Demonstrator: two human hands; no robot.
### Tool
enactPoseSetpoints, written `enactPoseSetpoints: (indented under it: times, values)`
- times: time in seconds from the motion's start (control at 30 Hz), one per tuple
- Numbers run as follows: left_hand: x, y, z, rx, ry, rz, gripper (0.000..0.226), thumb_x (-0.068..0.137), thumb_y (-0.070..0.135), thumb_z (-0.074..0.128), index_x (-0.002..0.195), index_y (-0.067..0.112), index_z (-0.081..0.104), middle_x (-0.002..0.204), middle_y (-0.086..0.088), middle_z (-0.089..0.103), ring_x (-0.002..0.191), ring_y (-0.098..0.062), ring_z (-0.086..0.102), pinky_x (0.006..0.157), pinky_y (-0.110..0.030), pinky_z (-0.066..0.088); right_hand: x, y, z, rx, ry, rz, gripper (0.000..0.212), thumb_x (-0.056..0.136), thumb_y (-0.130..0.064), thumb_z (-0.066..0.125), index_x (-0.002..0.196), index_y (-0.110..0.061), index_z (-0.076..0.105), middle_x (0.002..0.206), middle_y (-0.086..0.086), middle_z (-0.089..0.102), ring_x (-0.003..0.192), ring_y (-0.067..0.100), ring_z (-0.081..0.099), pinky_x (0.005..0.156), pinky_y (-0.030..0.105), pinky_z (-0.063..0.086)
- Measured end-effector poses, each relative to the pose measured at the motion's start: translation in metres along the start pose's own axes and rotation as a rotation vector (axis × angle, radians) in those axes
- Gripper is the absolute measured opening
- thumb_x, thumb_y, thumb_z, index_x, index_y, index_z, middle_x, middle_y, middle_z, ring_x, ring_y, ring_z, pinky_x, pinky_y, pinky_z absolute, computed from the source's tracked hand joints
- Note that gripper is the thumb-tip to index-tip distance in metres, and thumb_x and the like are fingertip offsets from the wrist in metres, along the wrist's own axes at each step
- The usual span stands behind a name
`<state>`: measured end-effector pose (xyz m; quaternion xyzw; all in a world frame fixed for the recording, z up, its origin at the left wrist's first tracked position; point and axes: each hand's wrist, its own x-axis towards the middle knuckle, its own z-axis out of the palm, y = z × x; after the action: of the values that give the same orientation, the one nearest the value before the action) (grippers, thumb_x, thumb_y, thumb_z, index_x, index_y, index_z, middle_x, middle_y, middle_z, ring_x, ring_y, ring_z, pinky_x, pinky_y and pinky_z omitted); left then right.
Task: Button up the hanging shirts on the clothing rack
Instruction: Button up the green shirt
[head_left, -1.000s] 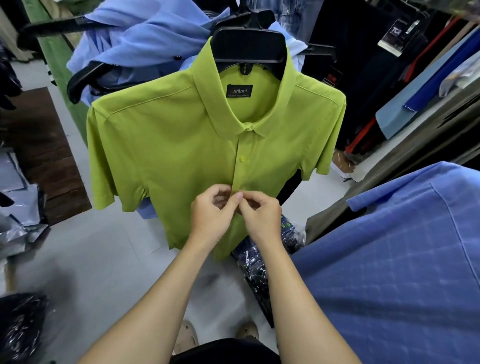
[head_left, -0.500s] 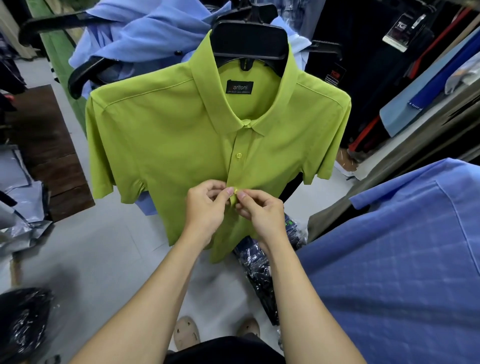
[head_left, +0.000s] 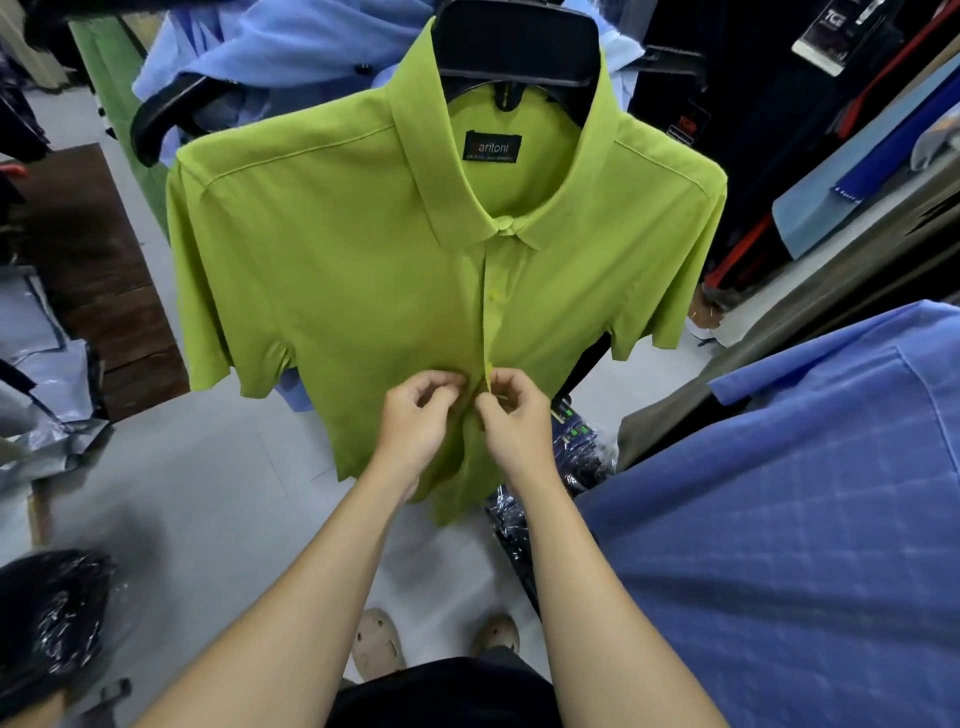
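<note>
— Where's the shirt they're working on?

— That lime shirt (head_left: 332, 270), short-sleeved, smooth matte knit, hanging face-on from a broad black hanger (head_left: 517, 44) with a glossy curved shoulder. Collar folded flat, a dark woven label (head_left: 491, 147) inside the neck.

— And the hands?

— Both at the placket (head_left: 488, 332), low on the chest. The left hand (head_left: 415, 421) has its fingers curled in, pinching the cloth edge on its side. The right hand (head_left: 517, 418) nips the thin placket strip between thumb and forefinger. The two nearly touch.

— Buttons?

— The collar button (head_left: 503, 224) is closed, and a small round one (head_left: 491, 297) below it shows fastened. Whatever is under the fingers, I can't tell.

— Around it?

— A blue shirt (head_left: 779, 545) with a faint woven check lies close at the right; crinkly clear-wrapped packs (head_left: 576, 447) sit on the pale floor (head_left: 208, 499) below.
</note>
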<state>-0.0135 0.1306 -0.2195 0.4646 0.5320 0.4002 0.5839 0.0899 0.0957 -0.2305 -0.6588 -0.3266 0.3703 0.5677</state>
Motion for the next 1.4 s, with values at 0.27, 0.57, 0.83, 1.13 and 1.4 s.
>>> enactPoseSetpoints:
  times: [0.27,0.57,0.83,1.13,1.4]
  values:
    - [-0.007,-0.026,-0.008,-0.039,-0.011,-0.028,0.016,0.081,-0.003,0.075,0.082,0.013,0.071,0.08,-0.002,0.073,0.076,-0.007,0.068,0.079,-0.018,0.054,-0.011,0.027,-0.005,0.119,0.002,0.152,0.009,0.087,0.004,0.067,0.096,0.004,0.067,0.075,0.002,0.067,0.06,0.001,0.057,0.062,0.019,0.046]
    - [-0.003,-0.035,-0.003,0.06,-0.059,-0.001,0.021,0.084,-0.004,0.071,0.086,0.017,0.069,0.087,0.0,0.073,0.081,-0.005,0.069,0.083,-0.02,0.053,-0.017,0.031,-0.01,0.088,0.005,0.197,0.021,0.084,0.007,0.066,0.1,-0.001,0.075,0.079,0.005,0.073,0.069,0.007,0.063,0.07,0.026,0.053]
    - [-0.007,-0.035,-0.004,-0.061,0.023,-0.063,0.013,0.079,-0.002,0.076,0.081,0.011,0.074,0.079,-0.006,0.075,0.078,-0.017,0.071,0.083,-0.032,0.058,-0.017,0.034,-0.008,-0.053,0.075,0.12,0.01,0.083,-0.006,0.073,0.092,-0.009,0.077,0.08,0.002,0.075,0.072,0.009,0.066,0.073,0.031,0.056]
    - [-0.006,-0.033,0.0,0.124,0.032,0.021,0.017,0.087,0.0,0.069,0.083,0.016,0.071,0.08,0.002,0.074,0.074,-0.003,0.069,0.073,-0.015,0.051,-0.019,0.03,-0.002,-0.047,0.06,0.129,0.019,0.081,-0.004,0.071,0.096,-0.013,0.078,0.092,0.004,0.076,0.083,0.011,0.071,0.08,0.026,0.057]
    - [-0.009,-0.031,-0.004,0.153,0.041,0.061,0.015,0.087,-0.003,0.064,0.087,0.01,0.071,0.082,0.0,0.073,0.074,0.0,0.067,0.073,-0.013,0.052,-0.014,0.028,-0.005,-0.056,0.021,0.093,0.016,0.082,0.004,0.074,0.093,-0.006,0.078,0.092,0.01,0.075,0.081,0.015,0.07,0.082,0.033,0.059]
